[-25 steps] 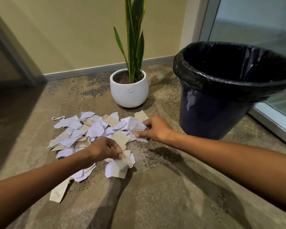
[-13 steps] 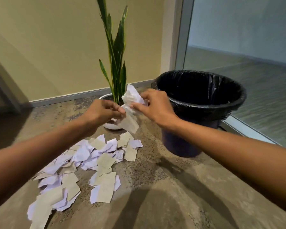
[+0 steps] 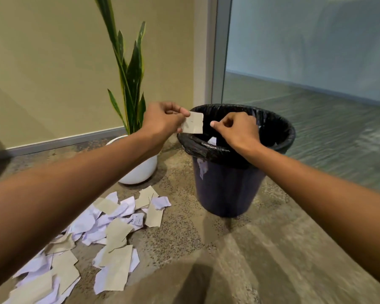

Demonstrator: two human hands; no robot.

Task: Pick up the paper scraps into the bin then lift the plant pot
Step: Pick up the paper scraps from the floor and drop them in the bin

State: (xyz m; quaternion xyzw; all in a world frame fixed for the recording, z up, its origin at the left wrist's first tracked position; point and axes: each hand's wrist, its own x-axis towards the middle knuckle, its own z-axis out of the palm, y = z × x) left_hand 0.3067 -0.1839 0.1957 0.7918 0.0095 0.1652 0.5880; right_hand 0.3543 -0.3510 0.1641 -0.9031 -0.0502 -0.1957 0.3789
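A: Where is the held scrap [image 3: 192, 122]?
B: Pinched by the left hand [image 3: 162, 119] at the bin [image 3: 224, 185] rim's near-left edge; the opening lies right of it.
A: And the right hand [image 3: 235, 128]?
B: Over the opening, curled, apparently empty. Most paper scraps [image 3: 110, 233] lie on the floor, the plant pot [image 3: 140, 170] beside them.

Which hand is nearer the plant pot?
Left. The left hand pinches a paper scrap at the bin rim, just above the pot. The right hand is over the bin's mouth, farther away.
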